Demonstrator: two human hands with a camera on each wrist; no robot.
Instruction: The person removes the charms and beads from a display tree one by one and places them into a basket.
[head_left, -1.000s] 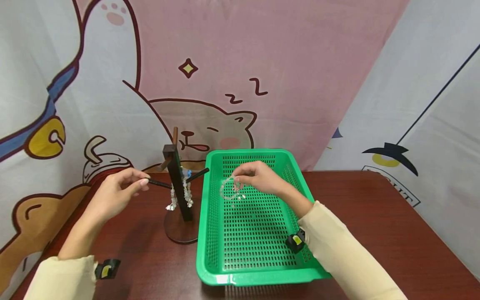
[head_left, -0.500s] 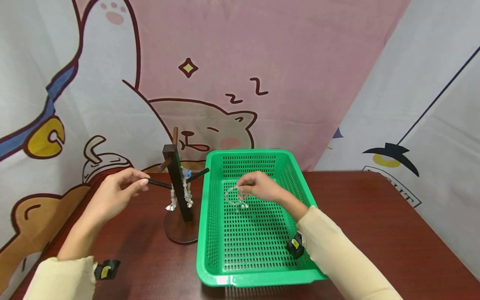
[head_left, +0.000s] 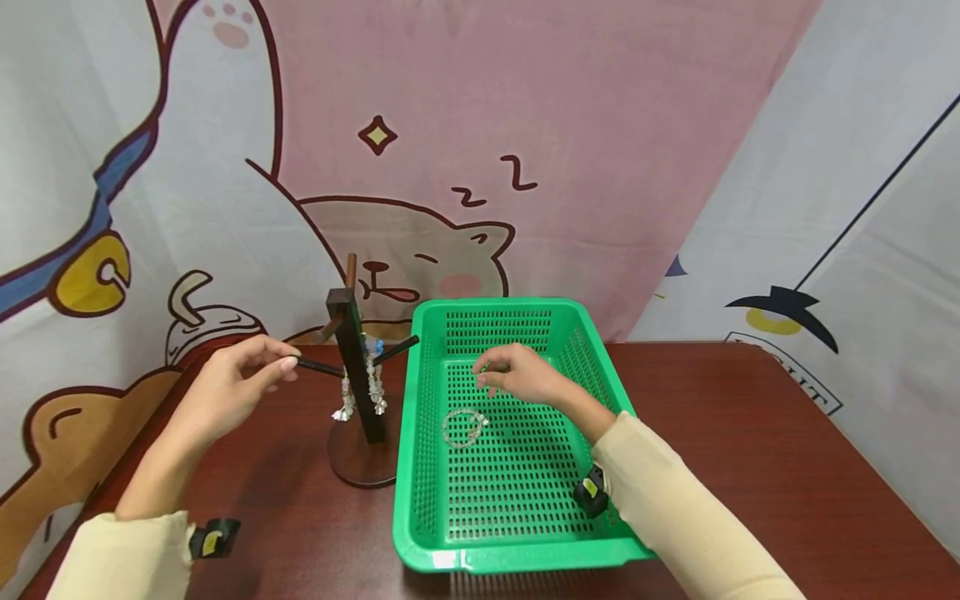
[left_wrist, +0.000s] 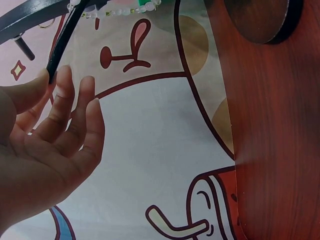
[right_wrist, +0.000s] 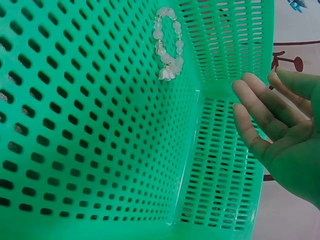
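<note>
A clear beaded bracelet (head_left: 474, 432) with a pale charm lies on the floor of the green plastic basket (head_left: 495, 554). My right hand (head_left: 521, 375) hovers above it inside the basket, apart from the bracelet, fingers loosely bent and holding nothing. In the right wrist view the same bracelet (right_wrist: 158, 35) shows a white flower-like charm. Left of the basket stands a dark wooden jewelry stand (head_left: 358, 375) on a round base. My left hand (head_left: 232, 383) pinches the tip of one of its pegs (left_wrist: 64, 42) between thumb and index finger.
Other beaded bracelets (head_left: 375, 385) hang from the stand's pegs, with a blue bead among them. The basket sits on a reddish-brown wooden table (head_left: 750, 450). Behind it hangs a cartoon-printed cloth (head_left: 600, 167).
My right hand moved down a little, then let go of the bracelet, which dropped onto the basket floor. My left hand stays on the peg.
</note>
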